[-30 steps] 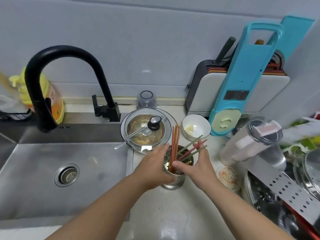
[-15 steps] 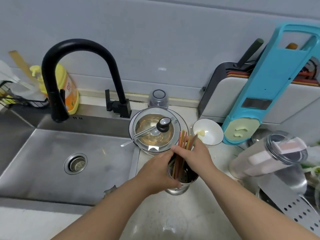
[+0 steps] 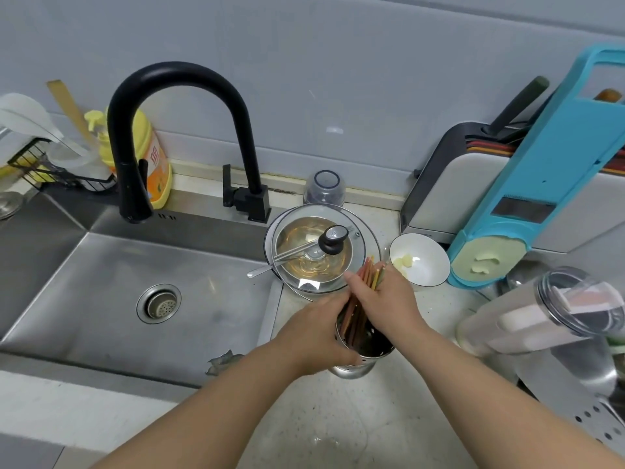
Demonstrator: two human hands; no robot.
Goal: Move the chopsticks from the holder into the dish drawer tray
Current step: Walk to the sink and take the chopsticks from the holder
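A perforated steel chopstick holder [image 3: 363,355] stands on the counter just right of the sink. My left hand [image 3: 314,333] wraps around its left side. A bundle of coloured chopsticks [image 3: 367,277], red, orange, yellow and green, sticks up out of the holder. My right hand [image 3: 382,296] is closed around the bundle above the rim, with the tips showing past my fingers. The lower ends of the chopsticks are still inside the holder. No dish drawer tray is in view.
Behind the holder lie a glass pot lid [image 3: 319,248] on a plate with a spoon and a white bowl [image 3: 419,258]. The steel sink [image 3: 142,292] and black tap [image 3: 182,137] are at left. A plastic jar [image 3: 548,313], blue slicer [image 3: 548,184] and perforated steel rack [image 3: 588,411] crowd the right.
The spread chopsticks have been gathered into one bundle by my right hand. The view has shifted left and closer; my left hand stays on the holder.
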